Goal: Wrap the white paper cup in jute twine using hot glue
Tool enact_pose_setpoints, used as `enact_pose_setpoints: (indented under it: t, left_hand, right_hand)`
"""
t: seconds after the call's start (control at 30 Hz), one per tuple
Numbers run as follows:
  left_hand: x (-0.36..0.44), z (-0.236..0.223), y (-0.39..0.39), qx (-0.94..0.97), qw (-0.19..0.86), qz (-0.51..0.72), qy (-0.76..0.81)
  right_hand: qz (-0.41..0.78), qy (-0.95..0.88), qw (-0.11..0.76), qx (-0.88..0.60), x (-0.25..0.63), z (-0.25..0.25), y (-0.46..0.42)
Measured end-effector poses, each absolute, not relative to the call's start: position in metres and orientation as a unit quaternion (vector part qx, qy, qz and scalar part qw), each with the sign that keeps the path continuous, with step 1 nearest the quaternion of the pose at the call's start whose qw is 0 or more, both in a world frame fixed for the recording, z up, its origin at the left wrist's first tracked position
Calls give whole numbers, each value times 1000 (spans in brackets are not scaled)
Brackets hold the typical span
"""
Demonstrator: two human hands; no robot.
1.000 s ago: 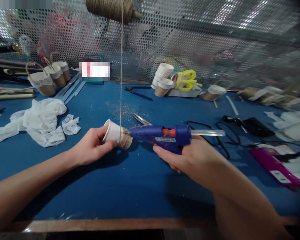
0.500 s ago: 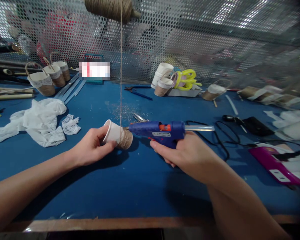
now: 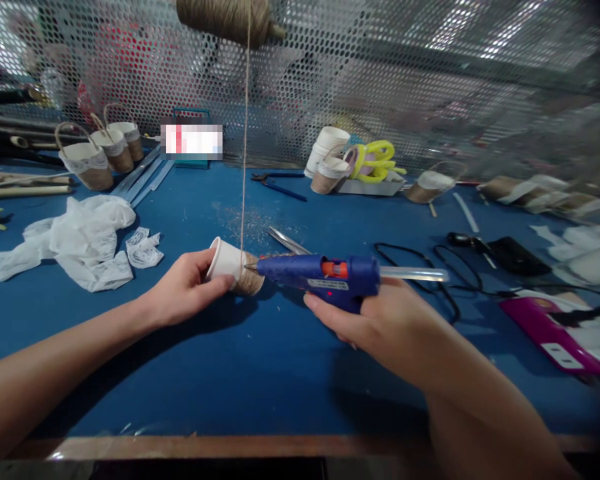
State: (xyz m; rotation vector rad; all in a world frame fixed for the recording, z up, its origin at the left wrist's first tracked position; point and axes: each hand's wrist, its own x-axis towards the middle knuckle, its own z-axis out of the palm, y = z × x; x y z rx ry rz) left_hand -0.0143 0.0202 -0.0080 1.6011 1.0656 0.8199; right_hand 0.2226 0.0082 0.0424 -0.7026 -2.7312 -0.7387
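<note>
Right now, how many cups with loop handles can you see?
4. Three are at back left: front cup, middle cup, rear cup. The fourth cup is right of the yellow coil. Others may be hidden.

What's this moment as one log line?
left hand: grips tilted white paper cup, part-wrapped in brown twine | right hand: holds blue plastic glue gun, nozzle beside twine | nozzle contact: unclear
</note>
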Motion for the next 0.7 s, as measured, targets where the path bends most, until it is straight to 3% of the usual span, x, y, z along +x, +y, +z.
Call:
enact_pose_setpoints:
  t: [0.37,0.6,0.7]
  left_hand:
    - [-15,-7,20,664,517,340,420]
    - [-15,-7,20,672,494,334,438]
    - [-15,-6,20,673,488,333,445]
  right_hand:
    - [-274,-929,111,-223,222,46,5]
    - [-33,-909,136,-391,213,48,1]
    - [-3,-910,120,-397,215,48,1]
